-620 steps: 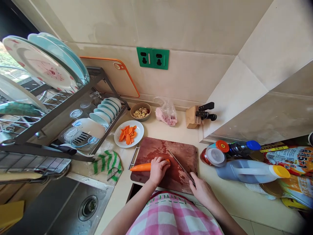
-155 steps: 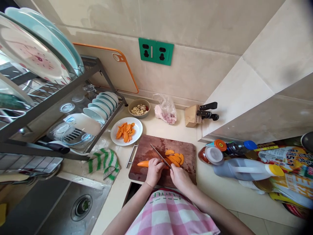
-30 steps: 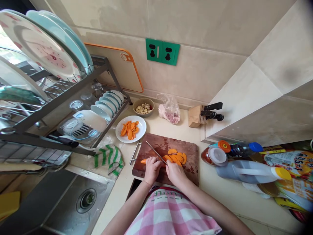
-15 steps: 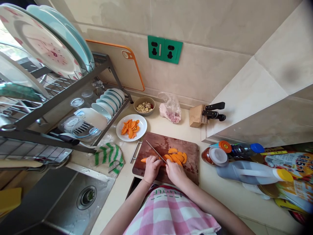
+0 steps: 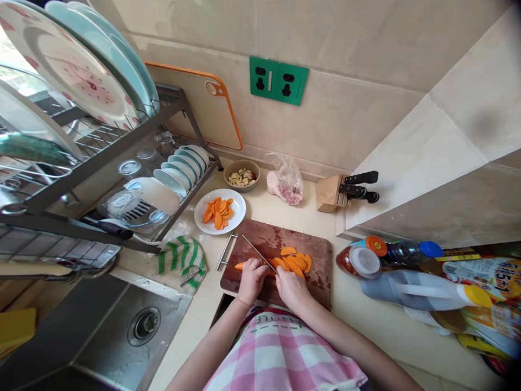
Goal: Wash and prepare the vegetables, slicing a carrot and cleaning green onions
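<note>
On a dark wooden cutting board [image 5: 313, 244], my left hand [image 5: 252, 279] is closed over a carrot [image 5: 239, 266], whose thin end sticks out to the left. My right hand [image 5: 291, 288] grips a knife [image 5: 258, 253]; its handle is hidden in the fingers. The blade slants up and to the left, seen from above along its spine, right beside my left fingertips. Cut carrot slices [image 5: 295, 263] lie overlapping just right of the blade. Beyond the board's upper left corner, a white plate [image 5: 199, 221] bears more carrot slices.
Behind stand a bowl of garlic cloves [image 5: 242, 176], bagged meat [image 5: 285, 184] and a knife block [image 5: 330, 193]. Bottles [image 5: 419, 288] and jars [image 5: 362, 259] crowd the right. A dish rack [image 5: 101, 157], striped cloth [image 5: 183, 263] and sink [image 5: 118, 326] are at left.
The view has shifted very slightly. Both hands, the knife and the carrot stay in nearly the same place on the board.
</note>
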`<state>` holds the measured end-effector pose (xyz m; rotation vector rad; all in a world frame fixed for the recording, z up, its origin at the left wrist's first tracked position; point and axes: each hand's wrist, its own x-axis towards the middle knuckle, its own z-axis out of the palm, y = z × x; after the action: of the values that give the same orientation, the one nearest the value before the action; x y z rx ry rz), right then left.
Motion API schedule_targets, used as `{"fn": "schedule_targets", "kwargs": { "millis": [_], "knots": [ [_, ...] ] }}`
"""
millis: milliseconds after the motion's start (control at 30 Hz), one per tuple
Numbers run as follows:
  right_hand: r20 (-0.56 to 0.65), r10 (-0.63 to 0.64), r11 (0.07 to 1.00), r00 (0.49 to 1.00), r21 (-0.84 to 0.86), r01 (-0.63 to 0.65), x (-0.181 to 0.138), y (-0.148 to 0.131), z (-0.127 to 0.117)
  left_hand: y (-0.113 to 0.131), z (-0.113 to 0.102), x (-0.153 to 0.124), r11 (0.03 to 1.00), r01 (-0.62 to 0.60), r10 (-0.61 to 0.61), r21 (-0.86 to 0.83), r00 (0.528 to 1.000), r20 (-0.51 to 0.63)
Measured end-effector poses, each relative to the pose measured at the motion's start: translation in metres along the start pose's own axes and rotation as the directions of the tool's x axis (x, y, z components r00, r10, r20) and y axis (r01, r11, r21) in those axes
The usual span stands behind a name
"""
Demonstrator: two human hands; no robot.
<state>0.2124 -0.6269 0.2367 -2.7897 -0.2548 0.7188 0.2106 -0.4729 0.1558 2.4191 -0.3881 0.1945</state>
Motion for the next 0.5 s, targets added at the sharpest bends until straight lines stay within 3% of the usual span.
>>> {"fn": "schedule_targets", "kwargs": {
  "millis": [100, 333, 500],
  "knots": [
    [-0.022, -0.026, 0.999, 0.999, 0.029, 0.027, 0.007, 0.001, -0.001, -0.001, 0.0, 0.0, 1.0, -0.012, 0.012, -0.012, 1.0, -0.003],
    [0.016, -0.032, 0.999, 0.999, 0.044, 0.031, -0.023, 0.014, -0.011, 0.003, -0.002, -0.001, 0.999, 0.024, -0.023, 0.044, 0.999, -0.034],
    [0.004, -0.002, 1.0, 1.0, 0.023, 0.001, -0.002, 0.0, -0.001, 0.002, -0.003, -0.003, 0.992, 0.046, -0.041, 0.12, 0.998, -0.05]
  ]
}}
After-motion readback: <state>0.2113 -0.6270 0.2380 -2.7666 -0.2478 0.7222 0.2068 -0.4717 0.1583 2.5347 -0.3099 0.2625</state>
